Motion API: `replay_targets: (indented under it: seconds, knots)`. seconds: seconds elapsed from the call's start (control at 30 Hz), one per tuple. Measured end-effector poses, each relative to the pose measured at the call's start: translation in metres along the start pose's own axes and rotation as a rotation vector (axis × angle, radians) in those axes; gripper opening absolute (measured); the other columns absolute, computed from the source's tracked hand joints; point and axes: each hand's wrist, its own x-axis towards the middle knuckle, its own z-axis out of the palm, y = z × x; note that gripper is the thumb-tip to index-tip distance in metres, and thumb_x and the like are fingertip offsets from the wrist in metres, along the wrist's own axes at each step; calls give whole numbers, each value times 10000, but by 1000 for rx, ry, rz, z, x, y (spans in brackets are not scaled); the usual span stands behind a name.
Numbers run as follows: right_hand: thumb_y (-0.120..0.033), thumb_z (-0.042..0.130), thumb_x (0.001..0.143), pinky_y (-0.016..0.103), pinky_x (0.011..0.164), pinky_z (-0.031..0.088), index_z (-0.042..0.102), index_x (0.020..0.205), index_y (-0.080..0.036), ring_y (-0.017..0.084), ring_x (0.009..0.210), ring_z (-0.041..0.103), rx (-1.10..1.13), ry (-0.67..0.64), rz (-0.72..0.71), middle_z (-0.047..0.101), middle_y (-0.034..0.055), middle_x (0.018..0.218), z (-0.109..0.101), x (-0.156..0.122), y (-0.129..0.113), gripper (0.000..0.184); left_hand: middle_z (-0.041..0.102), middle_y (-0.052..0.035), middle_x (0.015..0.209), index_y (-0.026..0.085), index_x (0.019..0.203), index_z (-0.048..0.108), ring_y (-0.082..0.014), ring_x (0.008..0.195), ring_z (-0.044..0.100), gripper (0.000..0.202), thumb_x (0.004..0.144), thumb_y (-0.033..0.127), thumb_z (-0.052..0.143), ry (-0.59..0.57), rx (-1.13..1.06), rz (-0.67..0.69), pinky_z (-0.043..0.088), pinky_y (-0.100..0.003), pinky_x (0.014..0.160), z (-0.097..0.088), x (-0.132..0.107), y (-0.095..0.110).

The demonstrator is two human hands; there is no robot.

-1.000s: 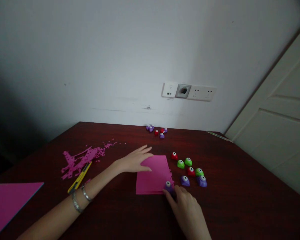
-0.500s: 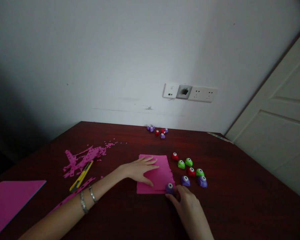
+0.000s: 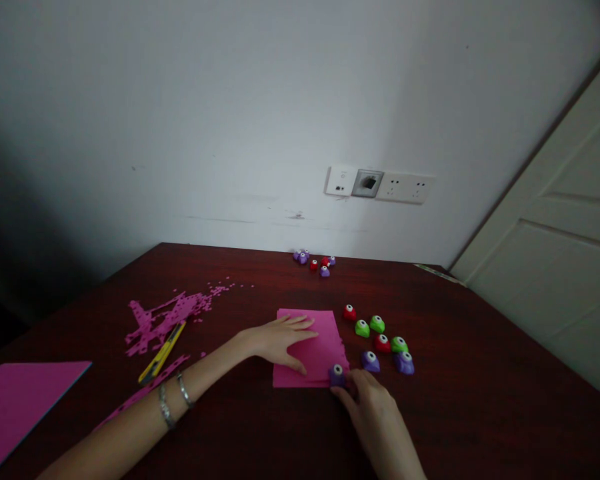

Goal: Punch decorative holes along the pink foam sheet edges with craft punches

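Pink paper [image 3: 325, 357], apparently more than one sheet, lies on the dark red table with a notched right edge. My left hand [image 3: 283, 340] rests flat on it, fingers spread. At the paper's lower right corner sits a small purple craft punch [image 3: 337, 376] with a white round button. My right hand [image 3: 367, 393] grips this punch from the right between thumb and fingers. Just right of the paper stand several more punches, among them a red punch [image 3: 349, 313], a green punch [image 3: 377, 324] and a purple punch [image 3: 370, 361].
Left of my hands lie pink paper scraps [image 3: 180, 310], a yellow utility knife [image 3: 163, 353] and a cut pink strip [image 3: 140, 397]. A large pink sheet [image 3: 25, 407] is at the near left. More small punches [image 3: 303, 257] stand near the wall below the sockets [image 3: 405, 188].
The purple punch and my right hand have shifted very slightly left along the paper's corner. My left hand stays in place.
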Motion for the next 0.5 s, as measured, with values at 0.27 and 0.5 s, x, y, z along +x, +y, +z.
replay_targets:
  seconds: [0.27,0.5]
  knots:
    - [-235,596,790,255,571,431,580,764,-190,197,664,647,-9,16,5,655,39,765,2,-1,0,54,109,-57,1504,223,1425,207,-250,1383,72,841,760,681,442,-8,-29,-5,106,-451,1106,-3,-1,1]
    - [-276,601,762,259,582,427,612,762,-191,180,623,614,95,16,26,643,31,716,-6,1,9,85,174,-58,1495,205,1411,265,-216,1380,121,790,791,675,402,102,-92,19,124,-364,1117,-10,-2,9]
